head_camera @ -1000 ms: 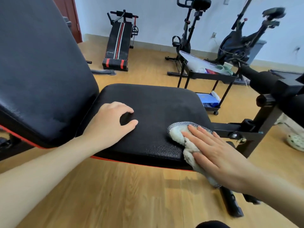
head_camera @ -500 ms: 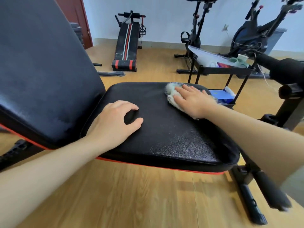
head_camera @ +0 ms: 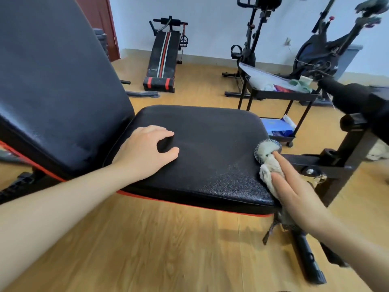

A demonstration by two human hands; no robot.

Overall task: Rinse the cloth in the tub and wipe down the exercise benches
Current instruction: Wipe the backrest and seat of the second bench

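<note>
I see my left hand (head_camera: 145, 151) resting palm-down on the black bench seat (head_camera: 202, 144), fingers loosely curled, holding nothing. My right hand (head_camera: 294, 192) lies flat with fingers extended, pressing the pale cloth (head_camera: 267, 163) against the seat's right edge; part of the cloth hangs below the red-trimmed rim. The inclined backrest (head_camera: 52, 81) stands to the left. Across the wood floor (head_camera: 147, 249) sits a striped sit-up bench (head_camera: 164, 57); it carries a small white mark, too small to read. A black cart (head_camera: 277, 93) stands just beyond the seat.
</note>
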